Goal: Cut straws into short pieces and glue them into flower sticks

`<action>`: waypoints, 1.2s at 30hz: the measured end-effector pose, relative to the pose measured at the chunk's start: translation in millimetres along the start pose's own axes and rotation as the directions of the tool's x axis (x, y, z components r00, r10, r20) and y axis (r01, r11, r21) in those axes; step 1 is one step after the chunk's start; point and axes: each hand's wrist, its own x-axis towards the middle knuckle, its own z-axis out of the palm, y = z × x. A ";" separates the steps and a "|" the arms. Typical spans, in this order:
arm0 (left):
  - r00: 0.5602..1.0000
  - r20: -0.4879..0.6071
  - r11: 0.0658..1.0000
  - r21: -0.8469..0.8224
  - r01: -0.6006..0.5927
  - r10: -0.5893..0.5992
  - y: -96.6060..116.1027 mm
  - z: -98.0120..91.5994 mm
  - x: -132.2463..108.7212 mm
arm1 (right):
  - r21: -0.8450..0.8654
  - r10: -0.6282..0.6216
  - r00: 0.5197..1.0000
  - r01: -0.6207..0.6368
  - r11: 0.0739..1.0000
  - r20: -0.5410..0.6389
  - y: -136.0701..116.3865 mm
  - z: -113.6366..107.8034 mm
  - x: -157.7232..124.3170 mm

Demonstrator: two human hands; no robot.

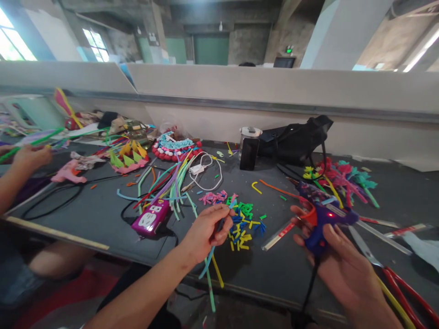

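Observation:
My left hand is closed in a pinch around a light-blue pipe cleaner; a small pink piece shows at its upper tip. Green and yellow pipe cleaners hang just below that hand over the table edge. Beyond the fingertips lies a pile of short cut pieces, pink, green, blue and yellow. In my right hand is a purple hot glue gun with an orange trigger and a lit red light. Its cord drops below the hand.
Red-handled scissors and wrapped glue sticks lie at right. Behind are a black bag, a phone and fuzzy flowers. Left of me are a purple box, long pipe cleaners and another person's hand.

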 end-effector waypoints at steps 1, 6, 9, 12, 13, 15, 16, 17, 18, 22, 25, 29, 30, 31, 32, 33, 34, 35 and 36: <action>1.000 -0.001 1.000 0.005 -0.004 0.004 0.1 -0.4 0.0 | -0.012 -0.018 0.999 0.019 1.000 0.036 1.1 4.3 -0.1; 1.000 -0.002 0.999 0.024 -0.022 0.022 2.7 -0.9 -1.7 | -0.251 -0.110 0.974 0.159 0.955 0.200 15.6 15.9 1.6; 1.000 -0.010 0.999 0.032 -0.027 0.028 4.3 -0.4 -3.3 | -0.446 -0.096 0.957 0.214 0.869 0.273 20.1 21.8 -2.0; 0.999 -0.017 0.999 0.036 -0.029 0.030 4.0 -0.4 -4.0 | -0.551 -0.145 0.951 0.279 0.787 0.274 18.0 30.4 -8.6; 0.999 -0.018 0.999 0.038 -0.028 0.028 3.5 -0.4 -3.9 | -0.561 -0.167 0.949 0.294 0.774 0.268 17.0 33.1 -10.5; 1.000 -0.019 0.999 0.041 -0.025 0.025 2.2 -0.2 -3.7 | -0.566 -0.196 0.947 0.309 0.764 0.254 16.1 36.9 -12.9; 1.000 -0.018 0.999 0.044 -0.024 0.025 1.7 0.1 -3.6 | -0.566 -0.202 0.947 0.311 0.764 0.248 16.5 37.7 -13.4; 1.000 -0.019 0.999 0.047 -0.024 0.025 1.3 0.6 -3.6 | -0.563 -0.208 0.947 0.314 0.764 0.246 17.4 37.9 -13.5; 0.999 -0.020 0.998 0.052 -0.024 0.025 1.2 1.3 -3.7 | -0.561 -0.213 0.946 0.318 0.765 0.246 18.9 37.5 -13.2; 0.999 -0.029 0.997 0.077 -0.012 0.014 1.9 4.9 -4.2 | -0.544 -0.202 0.945 0.314 0.778 0.256 28.4 31.3 -10.4; 1.000 -0.019 0.996 0.091 -0.003 0.004 1.5 6.0 -3.9 | -0.525 -0.184 0.946 0.303 0.795 0.267 36.1 24.7 -7.7; 1.000 0.005 0.995 0.098 -0.007 0.006 -1.1 5.1 -2.9 | -0.514 -0.185 0.945 0.303 0.803 0.268 40.9 19.2 -5.8; 1.000 0.007 0.995 0.100 -0.008 0.007 -1.6 4.9 -2.8 | -0.507 -0.187 0.946 0.301 0.808 0.265 41.1 18.8 -5.8; 1.000 0.010 0.995 0.102 -0.007 0.006 -1.9 4.9 -2.8 | -0.501 -0.185 0.947 0.299 0.812 0.263 41.1 18.6 -6.0; 1.000 0.010 0.994 0.105 -0.004 0.003 -1.9 5.1 -2.9 | -0.498 -0.185 0.947 0.297 0.815 0.263 41.0 18.5 -6.3; 1.000 0.010 0.994 0.109 -0.002 0.001 -1.8 5.5 -3.1 | -0.499 -0.184 0.947 0.297 0.814 0.263 41.0 18.3 -6.5; 1.000 0.009 0.994 0.113 -0.001 0.000 -1.5 6.1 -3.3 | -0.504 -0.184 0.946 0.299 0.810 0.265 41.1 18.0 -6.7; 1.000 0.009 0.993 0.118 -0.002 0.001 -1.1 6.7 -3.5 | -0.511 -0.181 0.945 0.301 0.805 0.271 41.4 17.5 -6.7; 1.000 0.012 0.993 0.121 -0.005 0.004 -0.8 7.3 -3.7 | -0.518 -0.179 0.943 0.305 0.799 0.280 41.9 16.8 -6.7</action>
